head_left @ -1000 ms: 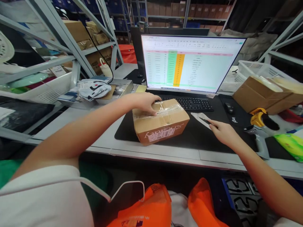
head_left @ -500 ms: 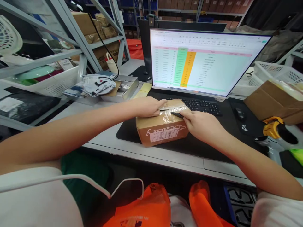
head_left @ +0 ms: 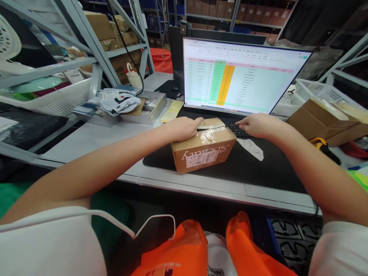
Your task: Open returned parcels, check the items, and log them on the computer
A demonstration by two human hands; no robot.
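A brown cardboard box (head_left: pixel 204 152) with printed lettering and a white label sits on the black desk mat (head_left: pixel 276 168). Clear tape runs over its top, where a slit shows along the seam. My left hand (head_left: pixel 185 128) grips the top at the left, fingers closed at the slit's edge. To the right of the box, apart from it, my right hand (head_left: pixel 260 124) hovers by the keyboard (head_left: pixel 240 131) with fingers pinched. Whatever it may hold is lost against the dark keys. Just below it lies a thin white scrap (head_left: pixel 251 148).
A monitor (head_left: pixel 253 80) with a spreadsheet stands behind the keyboard. At left are an open grey box (head_left: pixel 153 111), a folded white cloth bundle (head_left: pixel 119 102) and yellow notes (head_left: pixel 173 110). An open carton (head_left: pixel 319 120) and white basket (head_left: pixel 313 90) stand at right.
My right hand, which held a slim black tool against the tape, has moved right, off the box. The white scrap now shows on the mat. My left hand stays on the box.
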